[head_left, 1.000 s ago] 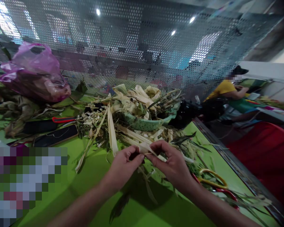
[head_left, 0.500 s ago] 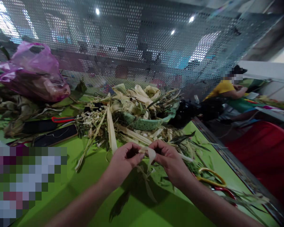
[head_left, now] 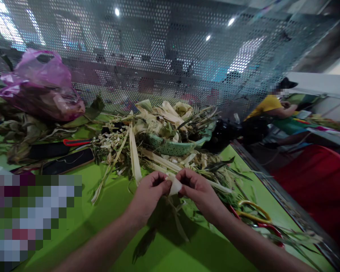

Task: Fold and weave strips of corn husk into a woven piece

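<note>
My left hand (head_left: 150,192) and my right hand (head_left: 198,190) meet over the green table (head_left: 102,211), both pinching a pale folded strip of leaf (head_left: 175,186) between their fingertips. The strip is bent into a small loop between the two hands, and loose ends hang below them. Behind the hands lies a heap of pale and green leaf strips (head_left: 147,151) around a green woven basket (head_left: 170,148) filled with more leaves.
Scissors with yellow and red handles (head_left: 255,219) lie right of my right hand. A dark phone (head_left: 69,160) and a red-handled tool (head_left: 76,142) lie at left, with a pink plastic bag (head_left: 42,88) behind. A perforated metal screen (head_left: 158,56) backs the table. A person in yellow (head_left: 268,107) sits at right.
My hands have drawn closer together and folded the leaf strip shorter, from a long flat piece into a small loop between the fingertips.
</note>
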Available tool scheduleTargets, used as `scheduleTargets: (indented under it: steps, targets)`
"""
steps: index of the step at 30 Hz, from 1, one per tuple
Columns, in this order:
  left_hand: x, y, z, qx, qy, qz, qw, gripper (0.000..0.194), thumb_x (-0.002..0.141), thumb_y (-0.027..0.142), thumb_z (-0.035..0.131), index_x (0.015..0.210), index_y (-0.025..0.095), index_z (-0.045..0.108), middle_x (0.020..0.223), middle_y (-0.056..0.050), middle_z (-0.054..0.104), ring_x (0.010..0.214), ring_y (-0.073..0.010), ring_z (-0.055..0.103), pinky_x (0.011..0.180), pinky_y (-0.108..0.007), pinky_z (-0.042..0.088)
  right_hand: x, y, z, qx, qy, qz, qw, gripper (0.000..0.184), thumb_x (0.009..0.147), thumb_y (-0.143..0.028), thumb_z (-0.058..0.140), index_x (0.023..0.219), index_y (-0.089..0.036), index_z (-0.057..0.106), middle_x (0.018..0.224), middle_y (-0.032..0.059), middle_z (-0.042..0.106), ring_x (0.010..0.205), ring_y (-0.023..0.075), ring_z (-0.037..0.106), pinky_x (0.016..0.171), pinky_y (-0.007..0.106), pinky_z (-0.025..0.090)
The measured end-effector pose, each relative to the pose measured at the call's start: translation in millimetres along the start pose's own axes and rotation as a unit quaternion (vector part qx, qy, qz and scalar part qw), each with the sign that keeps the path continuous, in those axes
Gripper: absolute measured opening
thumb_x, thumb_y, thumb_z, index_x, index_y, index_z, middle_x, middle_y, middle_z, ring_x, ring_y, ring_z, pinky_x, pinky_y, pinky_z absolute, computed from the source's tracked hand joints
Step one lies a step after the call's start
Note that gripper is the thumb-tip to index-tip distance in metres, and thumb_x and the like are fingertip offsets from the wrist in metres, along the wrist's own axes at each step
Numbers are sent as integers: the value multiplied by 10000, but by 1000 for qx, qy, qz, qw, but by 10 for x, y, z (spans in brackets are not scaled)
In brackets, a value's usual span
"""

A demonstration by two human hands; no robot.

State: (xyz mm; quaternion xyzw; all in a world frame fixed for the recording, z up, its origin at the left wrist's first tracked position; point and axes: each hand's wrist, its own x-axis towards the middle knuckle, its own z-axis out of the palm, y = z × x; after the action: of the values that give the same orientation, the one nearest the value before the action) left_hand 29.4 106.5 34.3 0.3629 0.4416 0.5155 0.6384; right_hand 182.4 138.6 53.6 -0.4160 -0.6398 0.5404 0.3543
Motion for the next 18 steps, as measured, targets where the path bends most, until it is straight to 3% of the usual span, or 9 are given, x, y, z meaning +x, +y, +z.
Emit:
scheduleTargets:
  steps: [7, 11, 13, 15, 18]
  targets:
    - [18, 47, -45, 48, -20, 14, 999, 173, 743, 316, 630, 729, 152, 575, 666, 14, 581, 628, -106, 516, 643, -235, 387, 25, -80, -80, -85, 43, -30, 995, 285, 846, -406, 547, 704, -162, 583, 614, -14, 520, 571, 105, 459, 532, 226, 391]
    - [13, 85, -95, 65, -18, 12, 998, 160, 748, 299, 623, 724, 147, 579, 664, -5, 609, 633, -117, 539, 655, -243, 400, -33, -198, -296, -114, 94, -54, 988, 254, 848, -398, 542, 760, -167, 597, 680, 1, 561, 596, 117, 503, 557, 236, 423]
    - [-4, 112, -125, 74, -13, 18, 997, 167, 760, 309, 611, 731, 145, 591, 667, -10, 619, 642, -122, 551, 680, -252, 410, -152, -272, -503, -197, 122, -71, 970, 203, 848, -371, 548, 838, -177, 604, 739, 2, 583, 620, 123, 525, 598, 249, 430]
    - [-24, 136, -145, 71, -10, 35, 997, 161, 762, 308, 614, 753, 148, 605, 678, -5, 623, 665, -122, 563, 713, -253, 416, -345, -328, -745, -330, 130, -69, 932, 163, 844, -320, 556, 924, -191, 614, 771, 5, 610, 673, 139, 550, 645, 262, 423]
    - [-56, 154, -150, 59, -19, 25, 998, 173, 760, 324, 622, 784, 152, 622, 715, -2, 627, 692, -125, 585, 743, -263, 432, -714, -316, -1065, -477, 61, -2, 877, 135, 845, -258, 518, 896, -208, 634, 860, 25, 649, 770, 175, 585, 691, 284, 419]
